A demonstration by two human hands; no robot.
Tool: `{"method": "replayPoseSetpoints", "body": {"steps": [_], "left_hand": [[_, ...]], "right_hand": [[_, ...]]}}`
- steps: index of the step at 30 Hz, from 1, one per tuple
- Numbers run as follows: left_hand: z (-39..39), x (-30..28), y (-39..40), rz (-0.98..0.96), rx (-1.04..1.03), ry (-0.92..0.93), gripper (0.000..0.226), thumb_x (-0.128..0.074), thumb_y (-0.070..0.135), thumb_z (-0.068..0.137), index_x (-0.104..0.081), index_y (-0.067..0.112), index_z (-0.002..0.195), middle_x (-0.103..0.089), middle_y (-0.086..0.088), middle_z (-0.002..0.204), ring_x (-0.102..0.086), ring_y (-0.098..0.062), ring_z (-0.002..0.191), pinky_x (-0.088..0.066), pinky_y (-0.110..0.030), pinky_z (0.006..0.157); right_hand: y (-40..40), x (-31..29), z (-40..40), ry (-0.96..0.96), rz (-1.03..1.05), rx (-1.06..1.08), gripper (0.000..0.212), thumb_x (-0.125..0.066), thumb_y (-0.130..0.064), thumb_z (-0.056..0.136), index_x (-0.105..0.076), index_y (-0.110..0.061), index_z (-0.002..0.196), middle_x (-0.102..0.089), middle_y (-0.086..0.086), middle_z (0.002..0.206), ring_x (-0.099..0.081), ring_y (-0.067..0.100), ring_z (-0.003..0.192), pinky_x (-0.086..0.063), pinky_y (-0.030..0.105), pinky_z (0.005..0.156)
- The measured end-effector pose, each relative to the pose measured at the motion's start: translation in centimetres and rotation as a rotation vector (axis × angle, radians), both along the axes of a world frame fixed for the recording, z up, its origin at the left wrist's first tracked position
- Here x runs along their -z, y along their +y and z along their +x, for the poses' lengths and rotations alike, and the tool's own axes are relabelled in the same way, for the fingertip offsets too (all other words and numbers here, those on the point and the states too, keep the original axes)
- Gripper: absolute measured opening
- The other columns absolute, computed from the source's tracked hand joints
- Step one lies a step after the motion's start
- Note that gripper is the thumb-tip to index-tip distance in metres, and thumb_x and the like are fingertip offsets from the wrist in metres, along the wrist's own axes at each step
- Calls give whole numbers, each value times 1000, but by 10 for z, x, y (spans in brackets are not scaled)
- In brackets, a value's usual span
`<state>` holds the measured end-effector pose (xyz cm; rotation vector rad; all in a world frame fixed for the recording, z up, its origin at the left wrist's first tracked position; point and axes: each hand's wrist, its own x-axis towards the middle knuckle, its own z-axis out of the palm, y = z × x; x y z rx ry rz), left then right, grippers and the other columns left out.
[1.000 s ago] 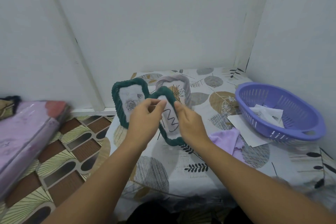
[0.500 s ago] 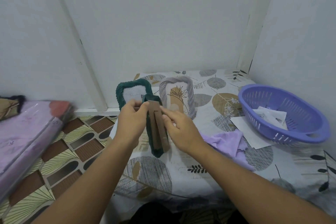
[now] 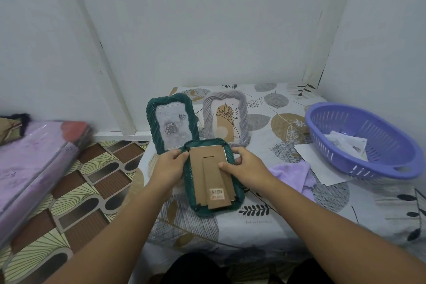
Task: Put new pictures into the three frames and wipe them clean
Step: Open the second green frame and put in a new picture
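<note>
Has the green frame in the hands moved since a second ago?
Yes. The held green frame has been flipped, cardboard back now facing up, and lowered nearer the table, below the standing green frame.

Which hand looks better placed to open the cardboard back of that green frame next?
Probably the right hand: its fingers already lie on the cardboard backing of the green frame. The left hand grips the frame's left edge, steadying it.
</note>
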<state>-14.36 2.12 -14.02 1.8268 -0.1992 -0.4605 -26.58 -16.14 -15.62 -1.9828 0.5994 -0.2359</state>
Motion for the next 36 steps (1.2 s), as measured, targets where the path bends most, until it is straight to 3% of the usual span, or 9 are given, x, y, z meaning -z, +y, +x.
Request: {"method": "replayPoseSetpoints", "body": {"steps": [2, 6, 9, 12, 18, 21, 25, 30, 36], "left_hand": [[3, 6, -2, 202, 30, -217, 25, -56, 26, 103, -73, 11, 92, -73, -5, 83, -67, -25, 81, -53, -41, 78], [6, 13, -5, 466, 70, -427, 28, -57, 27, 103, -68, 12, 124, -71, -4, 107, -57, -17, 90, -44, -30, 81], [12, 23, -4, 537, 107, -502, 29, -58, 25, 102, -69, 12, 126, -70, -1, 96, -56, -15, 84, -42, -27, 77], [16, 31, -2, 547, 124, -537, 23, -59, 24, 101, -74, 16, 117, -65, 5, 80, -59, -16, 79, -45, -29, 73], [13, 37, -5, 475, 31, -547, 21, -58, 31, 100, -76, 20, 102, -68, 8, 80, -61, -15, 77, -44, -29, 68], [10, 39, -9, 449, -34, -506, 23, -57, 39, 99, -73, 24, 90, -67, 11, 76, -61, -14, 76, -43, -30, 65], [7, 46, -12, 432, -129, -502, 28, -60, 47, 94, -64, 27, 76, -64, 11, 71, -61, -12, 74, -41, -29, 62], [8, 54, -12, 410, -154, -526, 29, -63, 56, 88, -68, 29, 79, -66, 13, 75, -60, -9, 75, -46, -30, 66], [10, 57, -10, 418, -135, -541, 30, -62, 58, 89, -70, 30, 82, -66, 12, 75, -61, -11, 76, -44, -30, 64]], "right_hand": [[-2, 4, 2, 36, -66, -5, 49, -77, -44, 87, -57, -30, 129, -67, -11, 95, -68, 10, 93, -54, 28, 80], [-3, 8, 3, 103, -211, -7, 47, -77, -47, 85, -63, -23, 123, -66, -12, 95, -65, 13, 96, -52, 32, 84], [-4, 11, 7, 182, -356, -20, 49, -76, -55, 82, -65, -18, 112, -68, -2, 104, -62, 17, 97, -52, 36, 86], [-6, 12, 8, 224, -410, -35, 52, -75, -59, 80, -65, -18, 110, -66, -1, 106, -59, 18, 97, -49, 35, 83], [-12, 8, 13, 183, -290, 49, 47, -68, -51, 89, -63, -22, 125, -67, -2, 120, -63, 19, 109, -52, 36, 96], [-19, 7, 22, 173, -212, 119, 22, -65, -47, 90, -69, -29, 101, -70, -5, 109, -65, 17, 101, -53, 37, 92], [-24, 10, 30, 205, -165, 150, 20, -67, -50, 88, -71, -30, 87, -70, -12, 95, -65, 14, 95, -55, 39, 91], [-23, 18, 33, 286, -248, 206, 30, -68, -64, 79, -67, -34, 85, -69, -18, 89, -64, 13, 89, -54, 37, 85], [-19, 17, 34, 312, -285, 240, 36, -65, -68, 80, -65, -33, 84, -68, -17, 87, -64, 16, 89, -52, 36, 84]]}}
